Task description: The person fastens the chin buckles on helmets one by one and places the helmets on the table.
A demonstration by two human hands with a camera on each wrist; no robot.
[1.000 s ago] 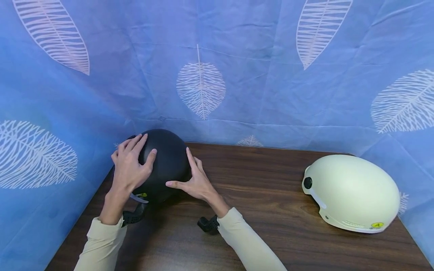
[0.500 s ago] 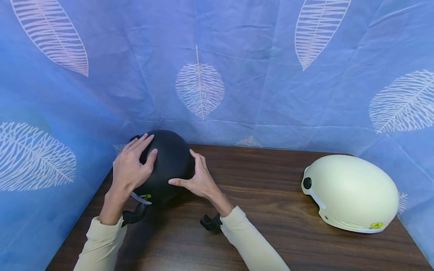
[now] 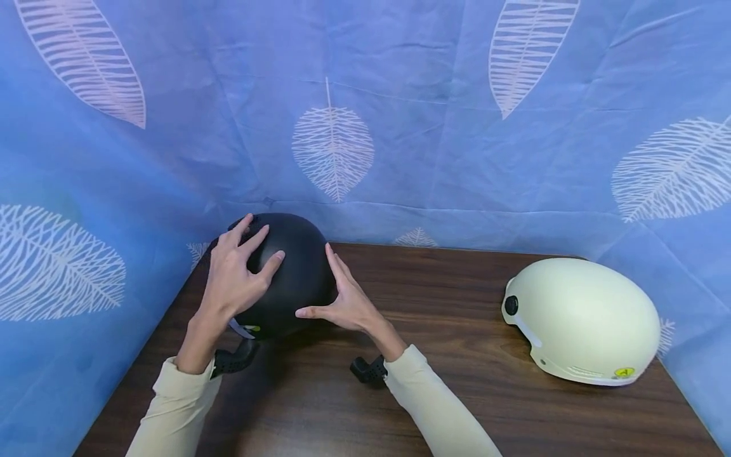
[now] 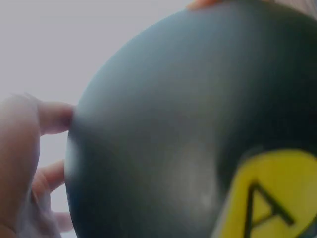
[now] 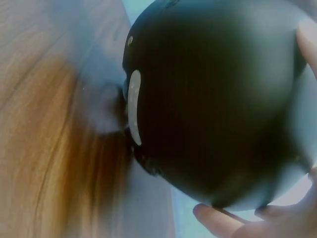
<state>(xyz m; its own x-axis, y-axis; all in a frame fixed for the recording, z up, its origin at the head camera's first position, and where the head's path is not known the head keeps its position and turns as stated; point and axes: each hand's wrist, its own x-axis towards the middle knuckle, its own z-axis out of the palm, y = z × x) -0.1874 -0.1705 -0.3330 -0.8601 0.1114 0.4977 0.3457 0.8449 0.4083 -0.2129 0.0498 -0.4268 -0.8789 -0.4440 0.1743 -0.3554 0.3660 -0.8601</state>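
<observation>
A black helmet (image 3: 301, 273) is at the far left of the table, between my two hands. Over its left side my left hand (image 3: 231, 276) lies with fingers spread and thumb extended. My right hand (image 3: 348, 301) touches the opposite side, thumb low in front and fingers reaching up along the edge. In the left wrist view the smooth shell bears a yellow sticker (image 4: 277, 191) with a letter A. A pale strip (image 5: 134, 106) shows on the shell in the right wrist view. The helmet's underside is hidden.
A cream helmet (image 3: 579, 320) with a black round vent and yellow sticker sits at the right of the dark wooden table (image 3: 434, 397). Blue leaf-patterned cloth (image 3: 400, 139) hangs behind and along the sides. Black wrist cameras hang under both forearms.
Both hands and the black helmet have shifted slightly to the right. The left fingers are now spread wider. Head view has turned a little, so the cream helmet appears further left.
</observation>
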